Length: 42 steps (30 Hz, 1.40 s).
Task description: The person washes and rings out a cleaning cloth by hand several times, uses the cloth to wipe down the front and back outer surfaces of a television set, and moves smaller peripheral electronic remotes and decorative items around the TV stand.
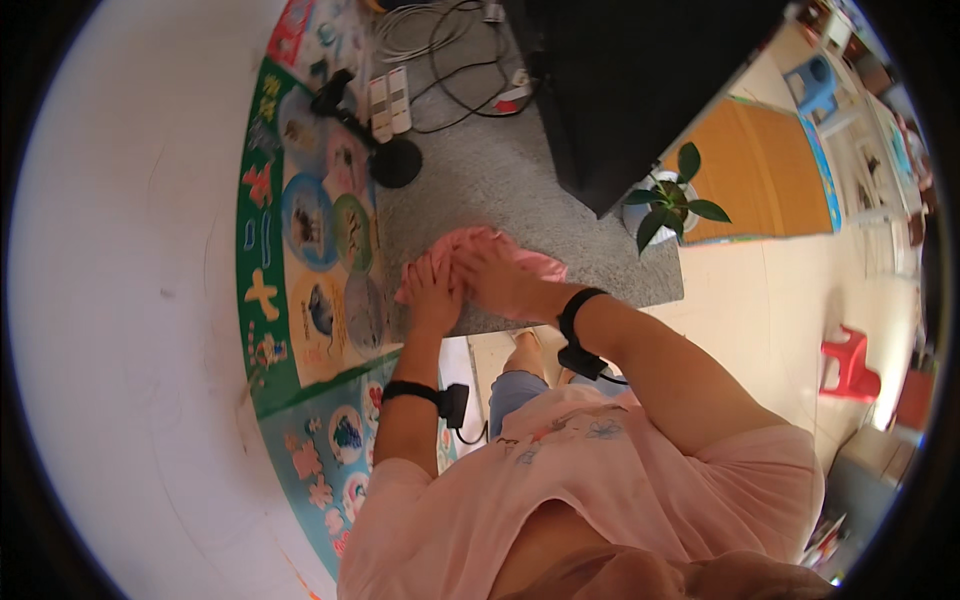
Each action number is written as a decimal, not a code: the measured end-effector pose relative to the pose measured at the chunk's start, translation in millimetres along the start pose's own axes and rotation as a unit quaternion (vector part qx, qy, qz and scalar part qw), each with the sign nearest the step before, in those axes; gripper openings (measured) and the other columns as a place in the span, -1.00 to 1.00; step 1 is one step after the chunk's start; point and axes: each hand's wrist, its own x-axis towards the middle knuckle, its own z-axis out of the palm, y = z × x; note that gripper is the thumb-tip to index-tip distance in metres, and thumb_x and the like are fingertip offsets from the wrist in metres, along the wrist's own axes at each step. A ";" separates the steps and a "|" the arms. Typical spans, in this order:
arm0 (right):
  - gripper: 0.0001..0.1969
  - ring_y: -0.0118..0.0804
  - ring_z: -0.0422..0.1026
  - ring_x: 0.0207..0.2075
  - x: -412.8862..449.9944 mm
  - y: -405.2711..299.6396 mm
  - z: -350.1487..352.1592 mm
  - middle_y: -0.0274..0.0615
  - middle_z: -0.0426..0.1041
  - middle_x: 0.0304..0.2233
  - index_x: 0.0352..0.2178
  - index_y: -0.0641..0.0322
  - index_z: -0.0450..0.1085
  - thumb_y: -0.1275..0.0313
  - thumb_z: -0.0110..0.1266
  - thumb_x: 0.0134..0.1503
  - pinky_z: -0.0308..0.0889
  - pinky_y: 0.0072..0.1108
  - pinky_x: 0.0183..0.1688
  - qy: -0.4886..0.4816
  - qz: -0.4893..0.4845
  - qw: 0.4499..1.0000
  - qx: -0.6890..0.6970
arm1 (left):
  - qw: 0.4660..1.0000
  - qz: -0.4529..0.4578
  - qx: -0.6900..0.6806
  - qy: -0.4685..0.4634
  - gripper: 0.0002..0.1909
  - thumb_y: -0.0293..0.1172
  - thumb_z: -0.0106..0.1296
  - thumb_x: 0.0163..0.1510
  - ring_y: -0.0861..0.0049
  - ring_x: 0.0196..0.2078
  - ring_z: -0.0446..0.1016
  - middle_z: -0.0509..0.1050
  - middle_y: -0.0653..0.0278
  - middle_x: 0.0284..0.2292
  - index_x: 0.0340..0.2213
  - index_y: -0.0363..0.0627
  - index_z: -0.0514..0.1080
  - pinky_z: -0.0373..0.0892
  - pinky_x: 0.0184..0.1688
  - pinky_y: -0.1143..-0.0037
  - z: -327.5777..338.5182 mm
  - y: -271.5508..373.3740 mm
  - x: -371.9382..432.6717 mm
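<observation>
A pink cloth (536, 264) lies bunched on a grey, textured tabletop (450, 202), close to its near edge. My left hand (433, 296) rests on the cloth's left part, fingers stretched forward over it. Beside it, my right hand (499, 281) presses on the middle of the cloth from above, its fingers angled toward the left hand. The two hands nearly touch. Whether the fingers pinch any fabric is hidden beneath them. Each wrist wears a black strap with a small box.
A black stand with a round base (395, 163), two white remote-like devices (390, 101) and coiled cables (457, 45) lie farther back. A large black panel (630, 82) overhangs the right side, near a potted plant (671, 202). A poster-covered wall (311, 225) borders the left.
</observation>
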 end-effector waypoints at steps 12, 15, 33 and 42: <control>-0.62 -0.19 0.28 -0.01 -193.0 88.6 -26.9 -0.22 0.34 -0.12 -0.19 0.08 0.38 0.39 0.02 -0.14 0.17 -0.38 0.05 0.024 -0.028 0.999 0.028 | 0.977 0.147 -0.110 -0.111 -0.57 -0.44 0.03 -0.09 -0.03 0.07 0.13 0.20 0.04 0.01 -0.10 -0.14 0.34 0.18 0.02 0.17 -9.1 157.0 -10.3; -0.60 -0.13 0.29 -0.03 -213.7 117.5 -48.4 -0.19 0.35 -0.14 -0.19 0.10 0.37 0.44 0.06 -0.18 0.24 -0.42 0.01 0.076 0.023 0.996 0.048 | 0.954 0.115 -0.224 -0.162 -0.60 -0.49 -0.01 -0.07 0.03 0.01 0.22 0.25 0.10 -0.02 -0.12 -0.17 0.35 0.26 -0.04 0.28 0.9 199.0 28.2; -0.30 -0.01 0.27 -0.01 -256.3 146.2 -81.0 0.06 0.22 -0.04 0.01 0.25 0.06 0.42 0.22 -0.17 0.21 -0.35 0.02 0.224 0.382 0.857 0.264 | 0.858 0.062 -0.482 -0.164 -0.44 -0.44 0.09 -0.10 0.06 -0.08 0.30 0.31 -0.06 -0.11 -0.03 -0.25 0.21 0.23 -0.03 0.34 -5.4 238.2 78.9; -0.14 -0.18 0.35 -0.06 -203.7 194.0 -101.7 0.02 0.29 -0.04 0.05 0.28 -0.04 0.32 0.33 -0.21 0.28 -0.44 -0.06 0.209 0.356 0.814 0.409 | 0.762 -0.069 -0.633 -0.117 -0.39 -0.59 -0.02 -0.15 0.28 -0.25 0.36 0.33 0.06 -0.25 0.00 -0.21 0.11 0.30 -0.18 0.51 77.2 295.3 133.5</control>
